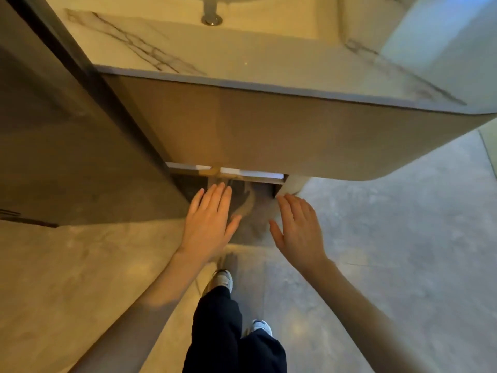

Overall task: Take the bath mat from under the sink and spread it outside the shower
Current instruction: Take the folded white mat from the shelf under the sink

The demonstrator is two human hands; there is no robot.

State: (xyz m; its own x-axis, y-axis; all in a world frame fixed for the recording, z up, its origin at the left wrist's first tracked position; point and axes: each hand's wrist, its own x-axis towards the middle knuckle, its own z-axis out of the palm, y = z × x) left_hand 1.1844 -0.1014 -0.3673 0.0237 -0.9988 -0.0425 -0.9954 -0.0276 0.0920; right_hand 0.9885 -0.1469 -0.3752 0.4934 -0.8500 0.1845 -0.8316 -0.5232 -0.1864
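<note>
Both hands reach toward the gap under the vanity, empty.

The left hand (208,224) and right hand (298,230) are spread flat, fingers apart, holding nothing, over the dark floor below the vanity cabinet (269,135). In the open space under the cabinet, white edges (250,172) show beneath its lower rim; whether this is the bath mat I cannot tell. Above lies the marble countertop (188,49).

Left hand (208,220) flat, right hand (298,230) flat, both arms outstretched
</note>
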